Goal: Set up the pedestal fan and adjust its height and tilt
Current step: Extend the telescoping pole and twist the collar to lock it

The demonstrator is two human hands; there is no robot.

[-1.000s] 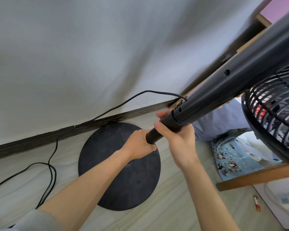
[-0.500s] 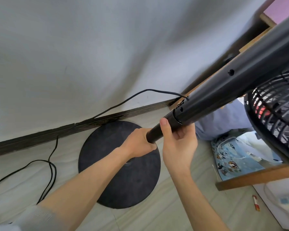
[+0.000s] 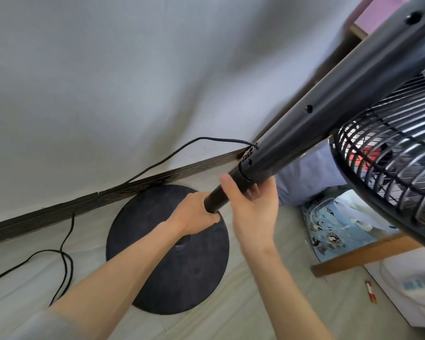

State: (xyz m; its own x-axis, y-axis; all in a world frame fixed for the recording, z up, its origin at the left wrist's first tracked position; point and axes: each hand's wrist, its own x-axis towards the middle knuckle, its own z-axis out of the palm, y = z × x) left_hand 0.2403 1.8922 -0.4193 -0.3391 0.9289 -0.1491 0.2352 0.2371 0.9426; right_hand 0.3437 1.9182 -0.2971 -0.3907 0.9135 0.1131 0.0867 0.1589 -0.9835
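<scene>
The black fan pole (image 3: 312, 123) slants from the upper right down to the middle of the view. Its grille head (image 3: 390, 173) fills the right side. My left hand (image 3: 194, 214) grips the thin lower end of the pole. My right hand (image 3: 253, 207) wraps the pole just above it, at the collar where the thick tube begins, thumb up on the near side. The round black base (image 3: 162, 273) lies flat on the floor below the pole's end, apart from it, with a hole at its centre.
The fan's black cord (image 3: 66, 253) runs from the pole along the floor to the left, past the dark skirting board (image 3: 59, 212). A wooden furniture leg (image 3: 363, 256), patterned fabric (image 3: 329, 229) and a small red item (image 3: 371, 290) lie at the right.
My right hand has loosened and shifted its hold on the collar, thumb now raised. The pole and fan head have come closer to the camera. The left hand keeps its grip.
</scene>
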